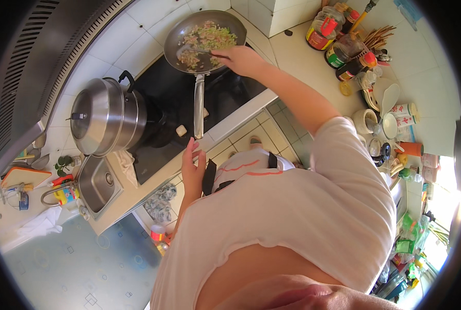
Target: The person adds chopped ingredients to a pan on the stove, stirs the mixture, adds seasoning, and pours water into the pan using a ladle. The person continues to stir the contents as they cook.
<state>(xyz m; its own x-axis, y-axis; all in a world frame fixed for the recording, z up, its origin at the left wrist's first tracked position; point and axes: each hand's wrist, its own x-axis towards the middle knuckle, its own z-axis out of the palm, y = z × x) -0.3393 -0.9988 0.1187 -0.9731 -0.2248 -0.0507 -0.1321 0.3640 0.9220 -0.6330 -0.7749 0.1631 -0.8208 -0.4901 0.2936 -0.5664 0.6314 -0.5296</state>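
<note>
My right hand [244,60] grips the dark handle of a spatula [201,50], whose blade rests among chopped food [211,37] in the frying pan [173,54]. The food is finely diced, in pale green and pinkish bits. The pan sits at the back of a black glass cooktop [230,97], its long metal handle [199,104] pointing toward me. Just below the end of that handle is my left hand [193,164], holding nothing, fingers apart. Whether a fingertip touches the handle, I cannot tell.
A lidded steel steamer pot [106,116] stands left on the cooktop, near a steel sink [98,186]. Two small pale blocks lie beside the pan handle, one a whitish block [181,130]. Several bottles and jars [325,29] line the right counter, with a stone mortar [364,120].
</note>
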